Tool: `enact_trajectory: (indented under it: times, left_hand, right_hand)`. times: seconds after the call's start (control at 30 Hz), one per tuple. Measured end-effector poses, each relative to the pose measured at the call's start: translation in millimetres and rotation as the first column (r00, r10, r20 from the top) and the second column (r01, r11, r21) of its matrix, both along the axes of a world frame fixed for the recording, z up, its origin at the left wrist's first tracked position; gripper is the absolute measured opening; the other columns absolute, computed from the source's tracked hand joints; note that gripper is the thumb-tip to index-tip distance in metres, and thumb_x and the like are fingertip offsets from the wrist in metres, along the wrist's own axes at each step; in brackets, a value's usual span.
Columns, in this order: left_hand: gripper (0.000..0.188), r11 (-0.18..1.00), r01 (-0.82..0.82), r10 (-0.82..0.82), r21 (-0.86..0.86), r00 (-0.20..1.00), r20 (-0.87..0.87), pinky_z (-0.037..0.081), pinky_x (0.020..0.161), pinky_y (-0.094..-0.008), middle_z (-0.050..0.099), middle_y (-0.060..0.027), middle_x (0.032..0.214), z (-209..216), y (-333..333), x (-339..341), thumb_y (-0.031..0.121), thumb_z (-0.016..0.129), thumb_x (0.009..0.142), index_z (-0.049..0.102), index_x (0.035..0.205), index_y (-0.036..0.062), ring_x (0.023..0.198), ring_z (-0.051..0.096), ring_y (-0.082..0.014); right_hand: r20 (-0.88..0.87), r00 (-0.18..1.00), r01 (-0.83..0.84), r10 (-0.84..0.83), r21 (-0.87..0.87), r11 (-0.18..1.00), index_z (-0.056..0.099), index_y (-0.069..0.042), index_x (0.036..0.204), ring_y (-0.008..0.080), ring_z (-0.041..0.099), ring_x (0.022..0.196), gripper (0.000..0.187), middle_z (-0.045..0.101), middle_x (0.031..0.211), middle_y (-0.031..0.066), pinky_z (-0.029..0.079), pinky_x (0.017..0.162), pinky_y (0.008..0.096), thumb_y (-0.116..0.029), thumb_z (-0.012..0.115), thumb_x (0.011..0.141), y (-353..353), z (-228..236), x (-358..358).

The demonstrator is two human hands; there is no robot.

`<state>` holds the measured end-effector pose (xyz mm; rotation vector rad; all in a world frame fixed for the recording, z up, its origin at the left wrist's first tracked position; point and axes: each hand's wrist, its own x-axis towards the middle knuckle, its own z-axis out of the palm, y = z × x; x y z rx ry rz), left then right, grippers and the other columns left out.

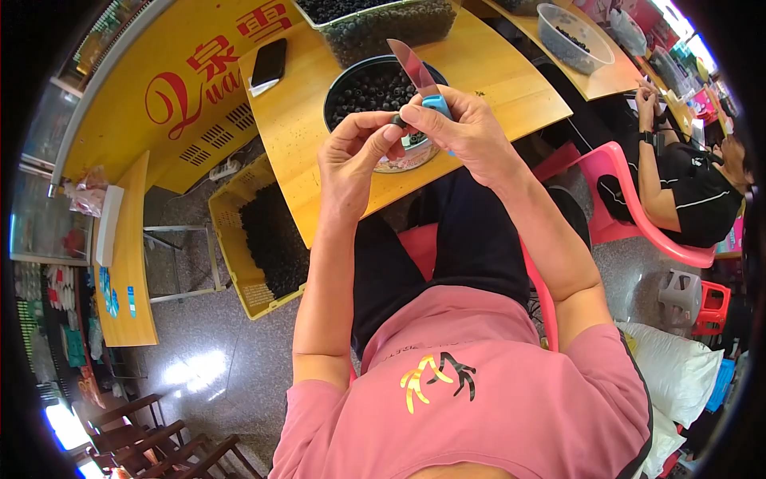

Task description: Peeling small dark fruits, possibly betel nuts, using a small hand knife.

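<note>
Over the table's near edge, my left hand pinches a small dark round piece between thumb and fingertips. My right hand is closed around the blue handle of a knife, its blade pointing up and away. The right thumb tip reaches the dark piece too. Just below and beyond both hands stands a round bowl with a patterned outer wall, filled with similar dark round pieces. My hands cover part of its near side. Behind it, a clear plastic tub holds many more.
A phone lies on the wooden table. Below its left side, a yellow crate holds a dark heap. To the right, another person sits on a pink chair near a translucent bowl. White sacks lie behind.
</note>
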<state>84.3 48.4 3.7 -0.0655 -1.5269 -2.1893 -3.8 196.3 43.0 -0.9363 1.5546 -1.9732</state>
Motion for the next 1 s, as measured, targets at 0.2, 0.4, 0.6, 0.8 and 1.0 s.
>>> enact_trajectory:
  times: [0.2,0.4,0.6,0.8,1.0]
  left_hand:
    - [0.016,0.999,0.016,-0.015,0.029,0.999,-0.04,0.049,0.069,-0.0236,0.07,-0.0077,0.089,-3.3,-4.5,-1.7,0.008,0.07,0.088,0.066,0.102,0.0,0.073,0.061,-0.0116]
    - [0.016,0.999,0.013,-0.012,0.047,1.0,-0.021,0.049,0.068,-0.0244,0.07,-0.0086,0.089,-2.2,-4.7,-2.3,0.007,0.069,0.088,0.065,0.101,0.0,0.071,0.061,-0.0122]
    - [0.016,0.998,0.049,-0.048,0.039,0.998,-0.027,0.049,0.067,-0.0248,0.069,-0.009,0.088,-6.0,-6.2,-2.3,0.006,0.069,0.088,0.065,0.102,-0.0006,0.071,0.061,-0.0124]
    - [0.015,0.999,-0.019,0.021,0.045,0.999,-0.05,0.049,0.067,-0.0248,0.068,-0.008,0.087,1.2,-20.4,5.3,0.003,0.067,0.088,0.065,0.102,-0.0018,0.071,0.061,-0.0122]
    - [0.015,0.746,-0.586,0.611,-0.315,0.791,-0.023,0.048,0.064,-0.02,0.067,-0.0039,0.085,13.5,-94.8,45.7,0.006,0.07,0.087,0.068,0.101,0.0009,0.069,0.059,-0.007]
  right_hand:
    - [-0.274,0.952,0.16,-0.135,0.069,0.985,0.067,-0.002,0.091,0.005,0.052,0.066,0.021,0.058,0.073,-0.0041,0.042,0.058,0.0227,-0.023,0.066,0.093,-1.9,-11.0,-6.6]
    - [-0.807,0.566,0.372,-0.171,0.064,0.926,0.064,0.0,0.094,0.0182,0.062,0.073,0.016,0.063,0.082,0.0076,0.048,0.064,0.029,-0.015,0.066,0.09,8.3,-7.5,-6.3]
    - [-0.865,0.475,0.394,-0.159,0.048,0.918,0.065,-0.001,0.095,0.026,0.062,0.07,0.013,0.063,0.085,0.0105,0.049,0.062,0.0325,-0.012,0.067,0.088,8.1,-15.1,-11.5]
    - [-0.855,0.49,0.39,-0.169,0.041,0.92,0.065,-0.001,0.095,0.0251,0.063,0.072,0.014,0.065,0.085,0.0111,0.049,0.063,0.0319,-0.013,0.067,0.088,2.6,-17.4,-15.4]
    - [-0.784,0.592,0.454,-0.188,0.132,0.881,0.066,0.001,0.096,0.0221,0.061,0.071,0.019,0.065,0.085,0.0112,0.047,0.065,0.0312,-0.017,0.067,0.09,19.8,-18.2,-26.6]
